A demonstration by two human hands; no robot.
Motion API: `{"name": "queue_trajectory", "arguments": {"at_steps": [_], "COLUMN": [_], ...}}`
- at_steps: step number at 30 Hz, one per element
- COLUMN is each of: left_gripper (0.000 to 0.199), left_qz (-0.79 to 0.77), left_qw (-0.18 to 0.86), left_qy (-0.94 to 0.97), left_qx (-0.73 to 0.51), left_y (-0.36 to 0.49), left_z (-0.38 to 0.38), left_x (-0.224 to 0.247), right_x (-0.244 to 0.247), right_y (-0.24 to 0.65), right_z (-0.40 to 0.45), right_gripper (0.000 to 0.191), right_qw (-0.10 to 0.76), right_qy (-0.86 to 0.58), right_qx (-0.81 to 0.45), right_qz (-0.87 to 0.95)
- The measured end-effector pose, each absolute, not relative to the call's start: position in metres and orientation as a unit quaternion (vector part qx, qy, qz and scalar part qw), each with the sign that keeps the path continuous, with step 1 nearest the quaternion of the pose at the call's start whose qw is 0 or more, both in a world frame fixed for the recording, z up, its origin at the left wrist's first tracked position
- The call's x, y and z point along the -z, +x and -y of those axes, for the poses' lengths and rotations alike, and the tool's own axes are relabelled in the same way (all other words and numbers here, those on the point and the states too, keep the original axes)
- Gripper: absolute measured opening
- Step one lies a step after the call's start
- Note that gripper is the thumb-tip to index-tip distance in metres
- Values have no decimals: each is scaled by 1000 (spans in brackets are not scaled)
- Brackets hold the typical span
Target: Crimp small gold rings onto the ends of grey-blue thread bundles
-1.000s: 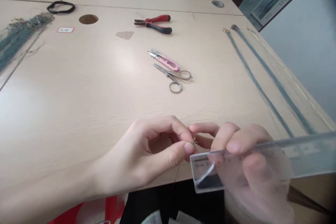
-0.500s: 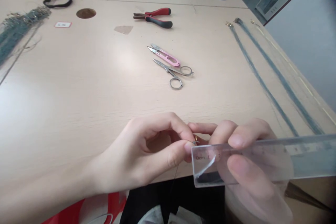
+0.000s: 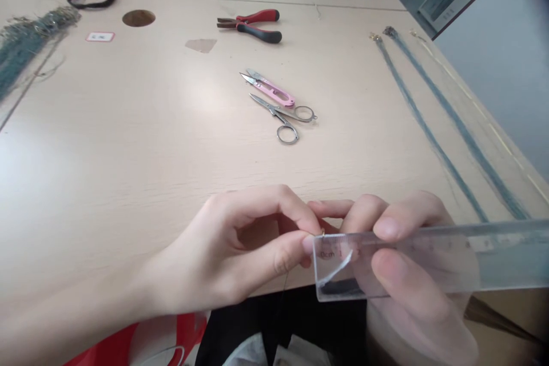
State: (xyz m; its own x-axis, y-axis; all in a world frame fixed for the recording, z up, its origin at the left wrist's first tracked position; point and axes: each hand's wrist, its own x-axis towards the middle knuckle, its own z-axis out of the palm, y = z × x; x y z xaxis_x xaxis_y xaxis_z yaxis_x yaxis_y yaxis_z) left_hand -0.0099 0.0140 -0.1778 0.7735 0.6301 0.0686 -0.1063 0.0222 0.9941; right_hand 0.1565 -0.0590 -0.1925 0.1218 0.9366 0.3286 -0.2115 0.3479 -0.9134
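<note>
Hands (image 3: 253, 249) with ruler (image 3: 510, 257), gold piece (image 3: 323, 233)

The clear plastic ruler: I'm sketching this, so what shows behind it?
Behind the ruler, part of the right hand and black fabric show through; what lies behind the thumb in front is covered.

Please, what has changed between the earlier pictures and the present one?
The ruler in the right hand has moved slightly up; its zero end now meets the small gold piece at the left hand's fingertips. Nothing was visibly taken or let go. The pliers, pink snips and scissors stayed in place.
</note>
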Motion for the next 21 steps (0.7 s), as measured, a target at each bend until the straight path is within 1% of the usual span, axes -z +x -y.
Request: {"name": "queue_trajectory", "arguments": {"at_steps": [3, 9, 14, 19, 21], "left_gripper": [7, 7, 6, 7, 8], "left_qz": [-203, -212, -210, -210, -209], "left_qw": [675, 672, 665, 664, 660], "left_qy": [657, 653, 661, 662, 665], "left_qx": [-268, -277, -278, -278, -278], "left_y": [-10, -8, -9, -9, -10], "left_z": [-14, -14, -14, -14, -14], "left_x": [178, 178, 178, 178, 178], "right_x": [190, 187, 190, 184, 183], "right_y": [155, 149, 154, 149, 147], "right_z": [61, 62, 60, 64, 65], "right_gripper": [18, 11, 16, 11, 10], "right_qw": [648, 674, 659, 671, 672], "right_qy": [-366, -388, -351, -382, -378], "right_qx": [-455, -468, -453, -493, -493], "right_qz": [489, 419, 487, 401, 403]}}
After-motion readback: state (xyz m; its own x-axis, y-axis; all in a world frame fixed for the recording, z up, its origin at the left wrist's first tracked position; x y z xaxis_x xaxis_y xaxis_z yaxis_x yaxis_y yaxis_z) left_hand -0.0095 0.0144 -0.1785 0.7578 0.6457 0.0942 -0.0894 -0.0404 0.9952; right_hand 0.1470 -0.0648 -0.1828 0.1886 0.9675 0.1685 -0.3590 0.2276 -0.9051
